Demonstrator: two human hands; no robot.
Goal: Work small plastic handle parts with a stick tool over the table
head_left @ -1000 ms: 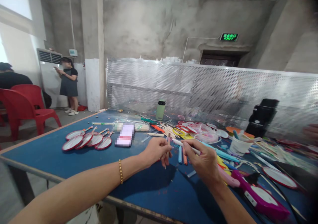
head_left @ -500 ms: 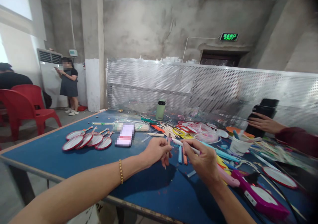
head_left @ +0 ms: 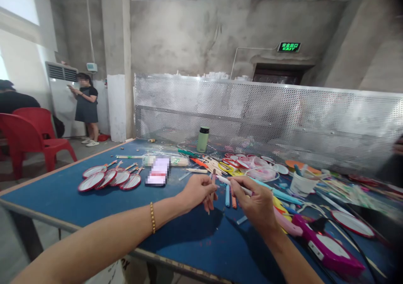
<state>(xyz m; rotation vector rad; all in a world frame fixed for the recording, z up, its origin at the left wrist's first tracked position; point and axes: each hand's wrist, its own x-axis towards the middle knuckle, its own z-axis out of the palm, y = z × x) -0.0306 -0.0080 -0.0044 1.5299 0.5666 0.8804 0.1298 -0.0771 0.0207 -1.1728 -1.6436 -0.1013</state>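
My left hand [head_left: 199,193] is closed, pinching a small flat brownish stick [head_left: 214,178] upright between thumb and fingers. In my right hand [head_left: 253,198] is a white pen-like tool [head_left: 224,180], held like a pencil, its tip close to the stick. Whether tip and stick touch I cannot tell. Just behind and between the hands lie a blue stick [head_left: 227,195] and an orange stick [head_left: 234,201]. A phone [head_left: 158,170] with a lit screen rests beyond my left hand. A pink handle-like piece [head_left: 287,222] lies by my right wrist.
Several red-rimmed round paddles [head_left: 91,185] lie on the blue table [head_left: 126,208] at left. A green bottle [head_left: 203,139] stands at the back. Rightward are a white cup [head_left: 304,185] of tools, loose sticks, and a purple power strip [head_left: 329,246]. A person [head_left: 86,103] stands far left.
At the right, the other person's hand and the black bottle it held have left the table area; a dark shape remains at the edge. My hands stay nearly still.
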